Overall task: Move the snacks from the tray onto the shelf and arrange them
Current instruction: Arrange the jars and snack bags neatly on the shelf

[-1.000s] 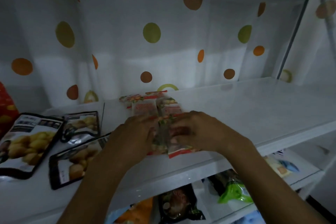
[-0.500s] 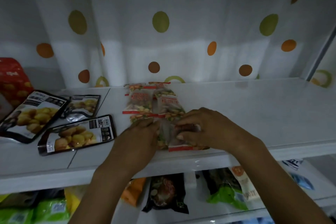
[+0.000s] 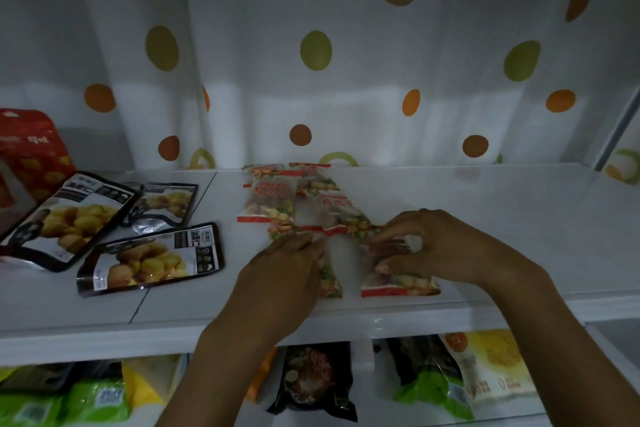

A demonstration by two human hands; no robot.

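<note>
While left hand (image 3: 287, 270) lies palm-down, right hand (image 3: 443, 246) arches, pinching snack packet (image 3: 401, 288).

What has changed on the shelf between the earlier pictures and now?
The left packet and the right packet, overlapping under both hands before, were drawn apart sideways. The left hand lies on the first, the right hand pinches the second, with bare shelf between them. The rear packets and the black pouches stayed put.
</note>
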